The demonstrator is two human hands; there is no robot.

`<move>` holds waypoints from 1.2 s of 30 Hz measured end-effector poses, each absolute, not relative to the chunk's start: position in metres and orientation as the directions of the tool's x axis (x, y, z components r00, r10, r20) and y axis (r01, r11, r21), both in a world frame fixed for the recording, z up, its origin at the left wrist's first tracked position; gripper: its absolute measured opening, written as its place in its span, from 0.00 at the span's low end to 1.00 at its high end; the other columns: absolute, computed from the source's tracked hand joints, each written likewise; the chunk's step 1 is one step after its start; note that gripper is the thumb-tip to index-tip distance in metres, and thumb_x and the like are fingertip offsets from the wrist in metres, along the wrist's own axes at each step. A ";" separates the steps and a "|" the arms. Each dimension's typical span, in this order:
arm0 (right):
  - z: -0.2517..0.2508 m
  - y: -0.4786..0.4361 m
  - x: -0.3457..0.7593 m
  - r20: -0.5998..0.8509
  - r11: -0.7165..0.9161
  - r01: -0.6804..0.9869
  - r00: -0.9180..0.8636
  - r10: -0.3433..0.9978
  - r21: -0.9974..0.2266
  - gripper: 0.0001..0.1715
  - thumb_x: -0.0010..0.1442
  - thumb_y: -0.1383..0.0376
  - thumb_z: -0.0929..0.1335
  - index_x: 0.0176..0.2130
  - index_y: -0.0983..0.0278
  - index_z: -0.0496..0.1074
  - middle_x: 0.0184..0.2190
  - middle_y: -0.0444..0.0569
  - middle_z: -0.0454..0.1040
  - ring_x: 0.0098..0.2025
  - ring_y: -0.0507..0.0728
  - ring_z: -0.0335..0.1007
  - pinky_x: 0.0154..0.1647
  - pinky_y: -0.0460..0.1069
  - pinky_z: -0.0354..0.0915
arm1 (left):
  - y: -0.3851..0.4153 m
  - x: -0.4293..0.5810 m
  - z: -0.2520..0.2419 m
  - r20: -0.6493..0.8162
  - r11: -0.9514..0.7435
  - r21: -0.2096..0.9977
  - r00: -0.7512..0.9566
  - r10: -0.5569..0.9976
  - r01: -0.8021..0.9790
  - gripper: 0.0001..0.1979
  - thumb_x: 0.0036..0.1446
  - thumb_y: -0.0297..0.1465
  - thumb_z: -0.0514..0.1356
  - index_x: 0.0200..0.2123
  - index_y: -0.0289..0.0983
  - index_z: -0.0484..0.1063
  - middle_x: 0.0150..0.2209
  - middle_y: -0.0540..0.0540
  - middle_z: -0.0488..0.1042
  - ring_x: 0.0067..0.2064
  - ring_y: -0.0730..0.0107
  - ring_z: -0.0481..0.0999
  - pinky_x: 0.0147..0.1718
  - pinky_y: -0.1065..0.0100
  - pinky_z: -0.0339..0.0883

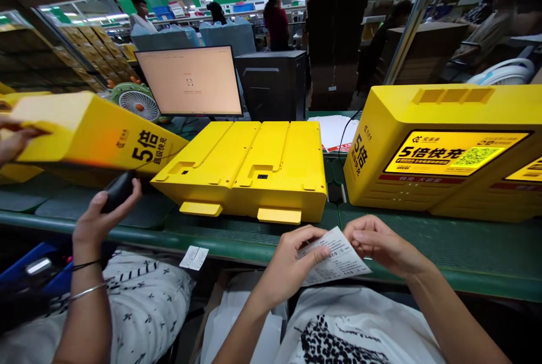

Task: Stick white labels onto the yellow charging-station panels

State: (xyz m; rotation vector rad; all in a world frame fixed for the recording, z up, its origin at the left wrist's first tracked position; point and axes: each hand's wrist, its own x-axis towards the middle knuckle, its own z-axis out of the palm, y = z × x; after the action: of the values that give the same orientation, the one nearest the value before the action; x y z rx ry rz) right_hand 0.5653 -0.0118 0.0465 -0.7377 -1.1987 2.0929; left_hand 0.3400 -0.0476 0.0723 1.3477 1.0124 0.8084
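Observation:
My left hand grips a white sheet of printed labels between thumb and fingers, in front of the conveyor's edge. Close to the sheet's right edge is my right hand, its fingers curled in a pinch; whatever is between them is hidden. Beyond my hands, two yellow cabinets lie side by side on the green conveyor, their socket openings facing up. To the right stands another yellow cabinet with a lit front panel showing a QR code.
At left, a co-worker's hand holds a black handheld device; their other hand touches a tilted yellow cabinet. A small label hangs at the conveyor's edge. Behind are a monitor, a computer case and a fan.

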 end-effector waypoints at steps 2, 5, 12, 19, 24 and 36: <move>0.045 -0.011 0.568 -0.159 -0.393 -0.225 -0.658 0.736 -0.891 0.17 0.58 0.56 0.75 0.29 0.69 0.79 0.22 0.47 0.73 0.23 0.48 0.64 0.25 0.43 0.59 | -0.047 0.341 0.072 -0.125 0.097 0.991 0.374 0.919 0.091 0.15 0.62 0.37 0.64 0.49 0.36 0.79 0.45 0.42 0.78 0.47 0.60 0.74 0.47 0.66 0.63; 0.042 -0.010 0.569 -0.161 -0.388 -0.219 -0.654 0.739 -0.895 0.16 0.57 0.57 0.76 0.29 0.69 0.79 0.21 0.46 0.72 0.23 0.48 0.63 0.25 0.43 0.59 | -0.047 0.342 0.070 -0.140 0.116 0.989 0.367 0.919 0.087 0.17 0.62 0.38 0.64 0.51 0.37 0.79 0.47 0.42 0.78 0.47 0.60 0.74 0.47 0.66 0.64; 0.040 -0.009 0.573 -0.160 -0.391 -0.221 -0.656 0.737 -0.894 0.18 0.57 0.56 0.76 0.28 0.70 0.79 0.21 0.47 0.72 0.22 0.49 0.64 0.25 0.44 0.60 | -0.044 0.346 0.070 -0.148 0.125 0.988 0.365 0.919 0.087 0.17 0.62 0.38 0.65 0.51 0.37 0.79 0.48 0.42 0.80 0.47 0.59 0.75 0.46 0.66 0.65; 0.045 -0.013 0.581 -0.157 -0.371 -0.235 -0.616 0.772 -0.898 0.14 0.55 0.58 0.77 0.29 0.68 0.80 0.21 0.46 0.72 0.22 0.48 0.63 0.24 0.43 0.59 | -0.040 0.352 0.070 -0.158 0.118 0.985 0.392 0.906 0.125 0.18 0.62 0.38 0.65 0.53 0.39 0.79 0.48 0.42 0.79 0.48 0.59 0.75 0.47 0.66 0.65; 0.046 -0.020 0.595 -0.169 -0.376 -0.232 -0.607 0.777 -0.897 0.14 0.55 0.60 0.77 0.29 0.70 0.78 0.21 0.45 0.72 0.23 0.47 0.63 0.26 0.42 0.60 | -0.035 0.369 0.072 -0.118 0.069 0.990 0.456 0.882 0.122 0.16 0.62 0.38 0.65 0.50 0.39 0.80 0.45 0.43 0.79 0.48 0.60 0.75 0.46 0.67 0.64; 0.055 -0.062 0.662 -0.229 -0.430 -0.265 -0.554 0.800 -0.863 0.20 0.53 0.55 0.77 0.29 0.70 0.75 0.16 0.40 0.64 0.16 0.44 0.50 0.16 0.40 0.53 | -0.026 0.445 0.074 0.061 -0.124 0.991 0.625 0.779 0.058 0.14 0.60 0.32 0.67 0.50 0.44 0.79 0.45 0.48 0.79 0.45 0.66 0.75 0.46 0.71 0.65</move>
State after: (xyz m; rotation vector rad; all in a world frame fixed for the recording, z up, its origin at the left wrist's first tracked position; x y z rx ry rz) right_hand 0.6616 -0.0617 0.0545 -0.8489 -1.0674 2.0295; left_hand 0.4454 -0.0256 0.0741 1.5941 0.7128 0.7151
